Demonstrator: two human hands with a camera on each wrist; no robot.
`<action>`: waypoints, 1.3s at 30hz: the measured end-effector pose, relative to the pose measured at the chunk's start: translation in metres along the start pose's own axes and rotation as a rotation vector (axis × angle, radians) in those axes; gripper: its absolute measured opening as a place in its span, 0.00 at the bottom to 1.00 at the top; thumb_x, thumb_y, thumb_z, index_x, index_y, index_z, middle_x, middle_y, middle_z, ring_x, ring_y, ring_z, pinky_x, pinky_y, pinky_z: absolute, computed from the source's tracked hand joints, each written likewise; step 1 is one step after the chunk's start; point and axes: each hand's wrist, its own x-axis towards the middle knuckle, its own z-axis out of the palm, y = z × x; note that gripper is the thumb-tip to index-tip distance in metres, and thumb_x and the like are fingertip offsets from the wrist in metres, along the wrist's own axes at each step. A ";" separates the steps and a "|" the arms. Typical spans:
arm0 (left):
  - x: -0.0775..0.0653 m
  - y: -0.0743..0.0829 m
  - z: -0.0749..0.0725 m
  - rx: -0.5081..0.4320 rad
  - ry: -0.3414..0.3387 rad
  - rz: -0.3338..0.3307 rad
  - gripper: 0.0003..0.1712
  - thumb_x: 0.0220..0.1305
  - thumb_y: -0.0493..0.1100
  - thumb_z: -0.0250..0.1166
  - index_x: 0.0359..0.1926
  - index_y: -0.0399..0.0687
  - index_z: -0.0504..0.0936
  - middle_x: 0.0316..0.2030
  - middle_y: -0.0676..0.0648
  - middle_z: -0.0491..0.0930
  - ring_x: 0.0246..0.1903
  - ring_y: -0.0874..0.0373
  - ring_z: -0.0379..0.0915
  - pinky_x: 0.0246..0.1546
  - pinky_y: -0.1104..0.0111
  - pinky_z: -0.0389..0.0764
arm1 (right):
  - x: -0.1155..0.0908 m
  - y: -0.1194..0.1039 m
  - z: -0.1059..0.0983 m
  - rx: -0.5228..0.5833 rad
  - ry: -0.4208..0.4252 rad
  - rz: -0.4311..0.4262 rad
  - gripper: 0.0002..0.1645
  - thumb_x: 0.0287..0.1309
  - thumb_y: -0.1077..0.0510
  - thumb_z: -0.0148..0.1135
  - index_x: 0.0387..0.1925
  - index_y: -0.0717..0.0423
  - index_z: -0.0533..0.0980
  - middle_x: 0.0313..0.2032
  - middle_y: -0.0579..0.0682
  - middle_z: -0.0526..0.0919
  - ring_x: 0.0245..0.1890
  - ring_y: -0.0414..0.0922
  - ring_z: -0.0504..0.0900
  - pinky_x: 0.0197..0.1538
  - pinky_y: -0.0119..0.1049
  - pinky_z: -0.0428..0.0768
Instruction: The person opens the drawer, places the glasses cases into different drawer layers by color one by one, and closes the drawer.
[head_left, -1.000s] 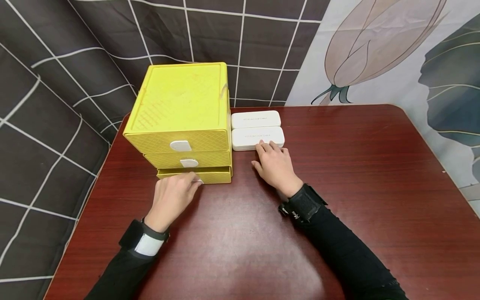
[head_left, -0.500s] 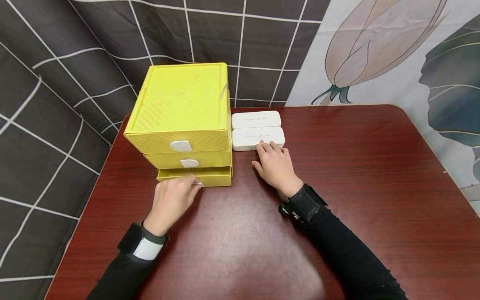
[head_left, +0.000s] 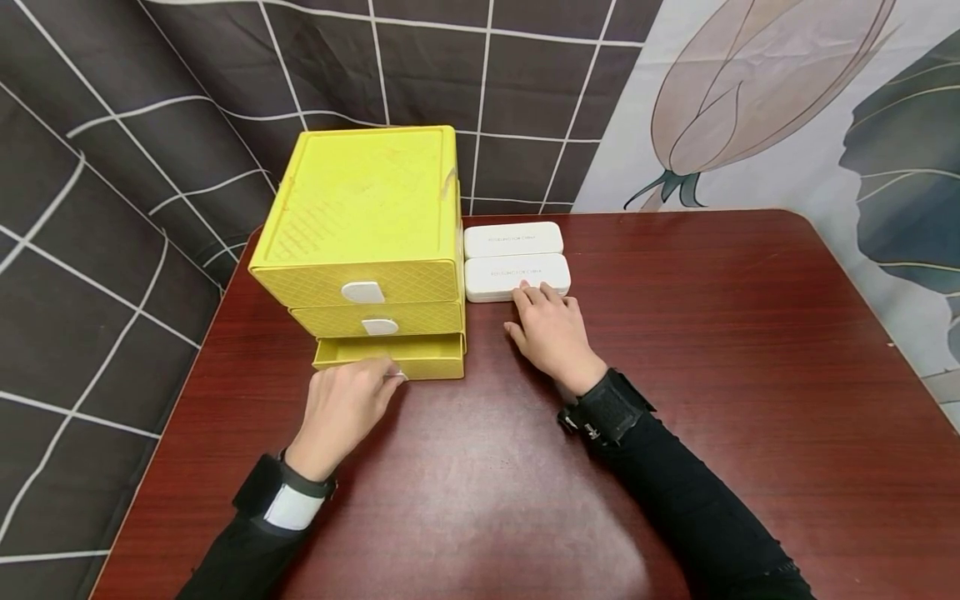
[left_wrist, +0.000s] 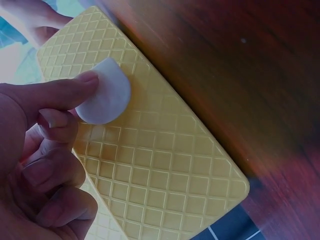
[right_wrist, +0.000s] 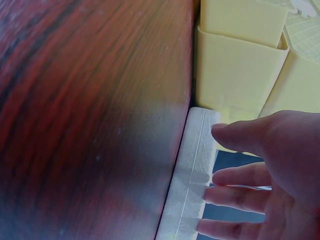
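A yellow drawer box (head_left: 367, 200) with a diamond pattern stands at the table's back left. Its bottom drawer (head_left: 437, 367) is partly pulled out, and the upper two are closed. My left hand (head_left: 343, 410) pinches that drawer's white tab handle (left_wrist: 111, 95) between thumb and forefinger; its other fingers are curled. Two white oblong cases lie side by side to the right of the box: a rear case (head_left: 513, 240) and a front case (head_left: 516, 275). On the front case rest the fingertips of my right hand (head_left: 553, 340), its fingers loosely extended.
The dark red wooden table (head_left: 720, 350) spreads out to the right and front. Behind and left hangs a dark grey cloth (head_left: 420, 71) with white lines. A white flower-print cloth (head_left: 795, 167) hangs at the right.
My left hand has drawn the bottom drawer further out toward me, so more of its inside shows. The right hand and both white cases have stayed in place.
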 end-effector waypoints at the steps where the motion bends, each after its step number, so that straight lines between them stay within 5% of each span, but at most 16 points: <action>1: 0.000 0.000 0.000 0.001 -0.001 0.001 0.05 0.51 0.44 0.70 0.26 0.53 0.81 0.19 0.57 0.75 0.14 0.63 0.64 0.10 0.70 0.58 | 0.000 0.000 0.000 0.001 -0.001 0.001 0.32 0.61 0.44 0.53 0.61 0.58 0.67 0.60 0.58 0.70 0.60 0.56 0.65 0.52 0.56 0.66; 39: -0.013 0.012 -0.010 0.007 -0.029 0.017 0.05 0.49 0.44 0.71 0.25 0.54 0.81 0.16 0.58 0.72 0.14 0.65 0.64 0.10 0.72 0.57 | 0.001 0.000 0.002 -0.003 -0.011 0.003 0.32 0.61 0.44 0.52 0.61 0.58 0.67 0.61 0.58 0.69 0.61 0.56 0.64 0.52 0.56 0.66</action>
